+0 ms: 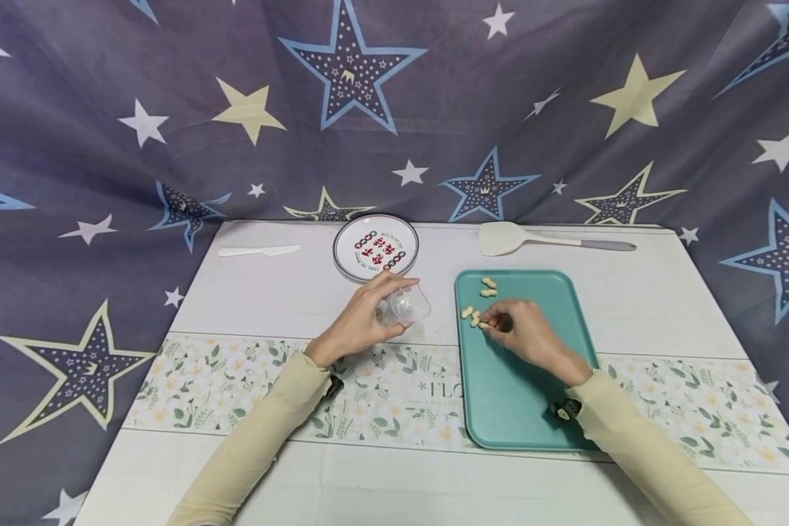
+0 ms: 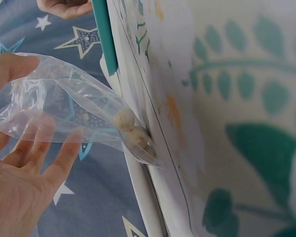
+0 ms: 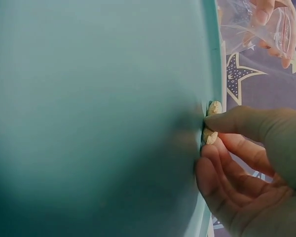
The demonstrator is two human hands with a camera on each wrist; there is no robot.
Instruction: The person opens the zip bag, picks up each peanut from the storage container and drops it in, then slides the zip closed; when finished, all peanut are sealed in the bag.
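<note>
In the head view my left hand [image 1: 361, 314] holds a clear plastic bag [image 1: 408, 305] left of the tray, thumb and fingers spread around its mouth. Several peanuts [image 2: 133, 131] lie in the bag's low end, close over the table in the left wrist view. My right hand [image 1: 526, 332] is over the left part of a teal tray [image 1: 519, 409], its thumb and fingertips pinching a peanut [image 3: 210, 136]. Another peanut [image 3: 215, 107] lies just beyond the thumb. More unshelled peanuts [image 1: 489, 292] lie along the tray's left side.
A round plate [image 1: 348, 245] with red lettering sits at the back middle of the table. A white plastic knife [image 1: 259, 250] lies back left, and a white spatula [image 1: 502, 239] with a grey handle lies behind the tray. A star-patterned cloth [image 1: 434, 95] hangs behind the table.
</note>
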